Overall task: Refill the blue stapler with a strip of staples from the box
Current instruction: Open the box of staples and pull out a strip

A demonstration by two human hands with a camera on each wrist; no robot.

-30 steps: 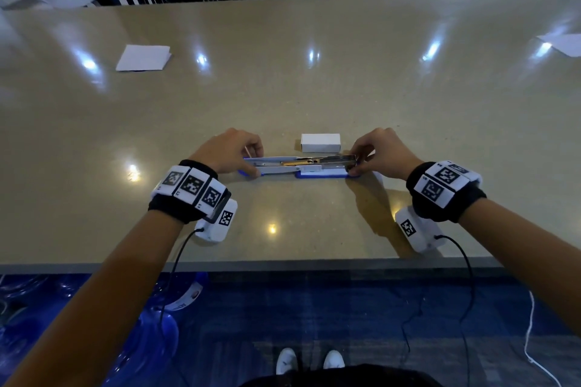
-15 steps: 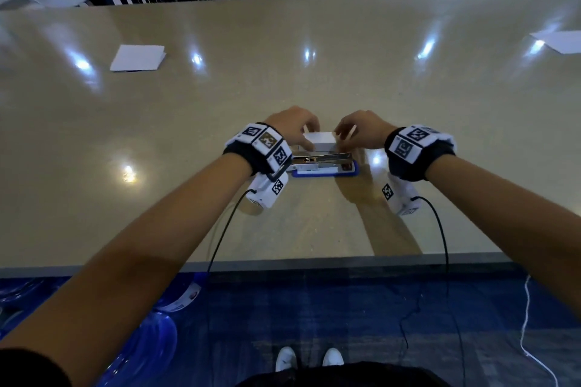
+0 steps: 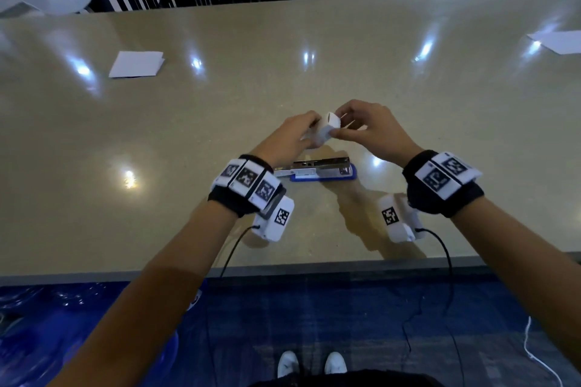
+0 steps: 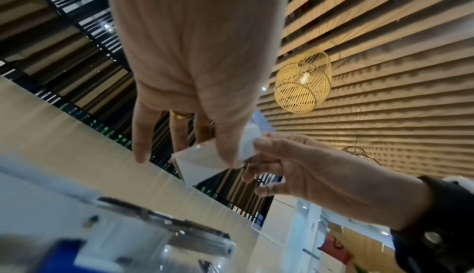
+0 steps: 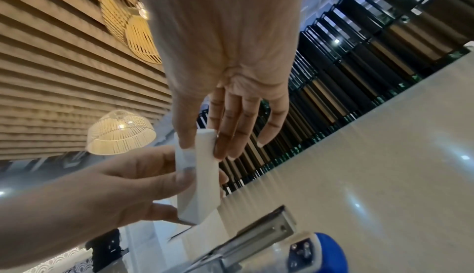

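The blue stapler (image 3: 323, 170) lies opened flat on the table, its metal magazine facing up, also seen at the bottom of the wrist views as the stapler (image 5: 269, 243) (image 4: 143, 234). Above and behind it, both hands hold the small white staple box (image 3: 325, 130) in the air. My left hand (image 3: 294, 138) grips the box body (image 5: 200, 182) from the left. My right hand (image 3: 352, 127) pinches its right end (image 4: 250, 145) between thumb and fingers. No staple strip shows.
A folded white paper (image 3: 136, 64) lies far left on the beige table (image 3: 188, 198). Another white sheet (image 3: 559, 41) lies at the far right edge. The table's near edge runs just below my wrists.
Both hands left the stapler, reached back to the white box and lifted it off the table. The stapler stays open where it was.
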